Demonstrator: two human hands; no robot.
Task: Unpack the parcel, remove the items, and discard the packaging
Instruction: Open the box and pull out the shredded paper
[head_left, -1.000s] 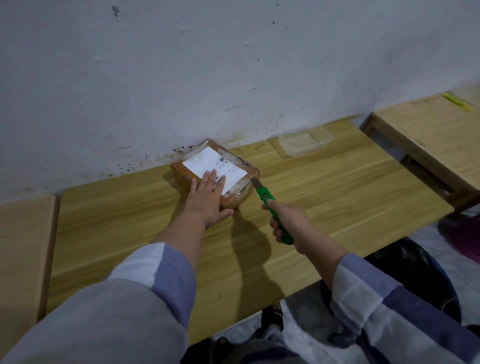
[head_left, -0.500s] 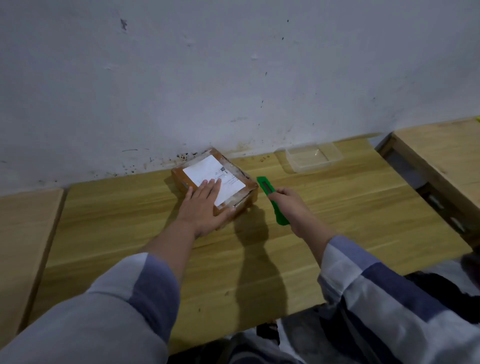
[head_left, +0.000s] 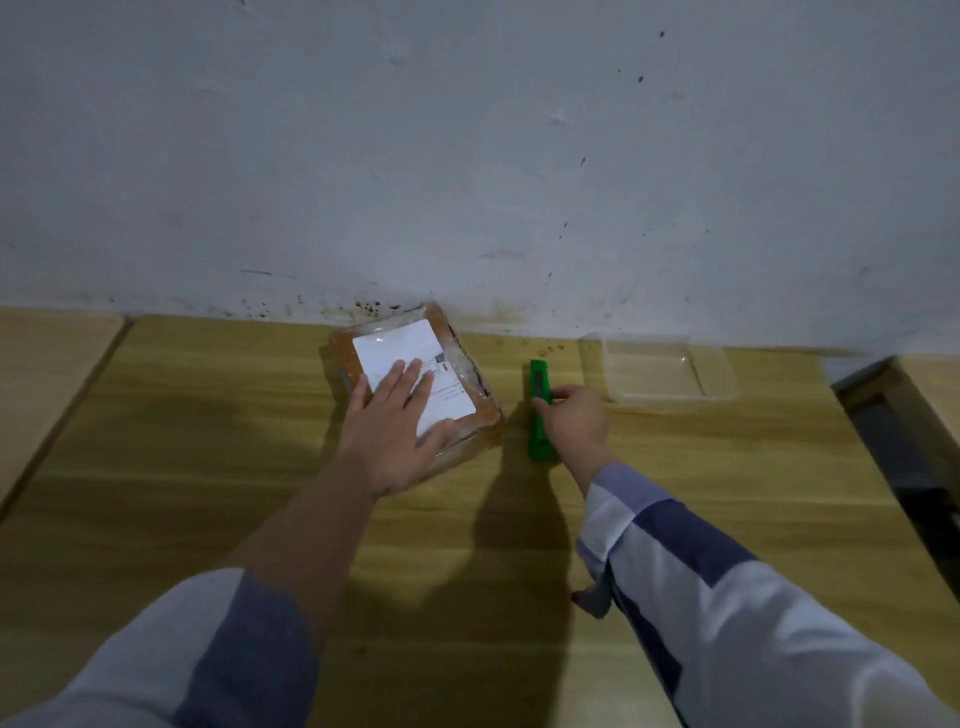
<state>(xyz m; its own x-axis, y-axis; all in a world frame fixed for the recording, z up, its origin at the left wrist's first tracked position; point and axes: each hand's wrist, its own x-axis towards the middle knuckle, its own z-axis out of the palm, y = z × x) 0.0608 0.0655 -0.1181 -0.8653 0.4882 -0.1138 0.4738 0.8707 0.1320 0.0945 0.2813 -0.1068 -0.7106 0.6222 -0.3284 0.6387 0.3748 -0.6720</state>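
Flat on the parcel (head_left: 415, 384) lies the left hand (head_left: 392, 431), fingers straight and together, palm pressing down over the near corner of the white label (head_left: 410, 364); the thumb reaches out along the label's lower right edge, and nothing is gripped. Just right of centre, the right hand (head_left: 574, 418) is curled over the green utility knife (head_left: 540, 410), fingers bent around its middle; whether they truly clasp it or only rest upon it cannot be told from this angle, though the knife lies along the wooden table (head_left: 208, 441) with its darker tip pointing toward the wall (head_left: 467, 156) and its green butt end showing below the hand.

That parcel, a brown box wrapped in clear tape, sits at the centre of the frame, turned at a slant, its far corner close against the foot of the wall; the knife lies just beside its right edge, apart from it. Further right, near the wall, stands a clear plastic container (head_left: 670, 374), shallow and rectangular, well clear of the right hand's knuckles.

Both forearms come up from the bottom of the frame in sleeves of pale and dark blue blocks; the left sleeve (head_left: 197, 649) is pushed back to leave the forearm bare, the right sleeve (head_left: 701, 582) reaches to the wrist. Dark specks mark the grey-white wall above the table's far edge; a second wooden surface (head_left: 47, 364) shows at the left edge of the frame, and another at the far right.
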